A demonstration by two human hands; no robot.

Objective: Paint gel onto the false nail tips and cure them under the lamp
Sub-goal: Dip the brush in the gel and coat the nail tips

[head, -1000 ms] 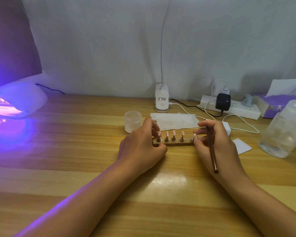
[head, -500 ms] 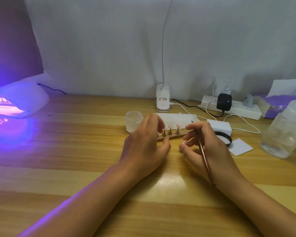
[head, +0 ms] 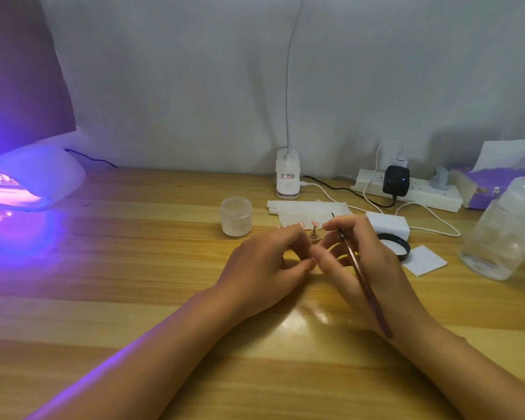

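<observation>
Pink false nail tips (head: 314, 223) stand on small pegs on a wooden holder, mostly hidden behind my left hand (head: 264, 268). My left fingers curl over the holder, and thumb and forefinger pinch a single peg with a tip where they meet my right fingertips; that piece is almost hidden. My right hand (head: 364, 256) grips a thin brown brush (head: 362, 277), its bristle end pointing up and away. The frosted gel jar (head: 236, 216) stands open to the left of the holder, its black lid (head: 395, 245) to the right. The curing lamp (head: 40, 180) glows purple at the far left.
Behind my hands lie a white wipe (head: 309, 211) and a white block (head: 387, 224). A desk lamp base (head: 288, 180), a power strip (head: 409, 192) with cables and a purple tissue box (head: 482, 189) line the wall. A clear bottle (head: 503, 234) and a white pad (head: 425, 261) sit at right.
My right hand lifted one peg with a tip off the holder's right end and brought it left to my left thumb and forefinger. The brush stayed in my right hand.
</observation>
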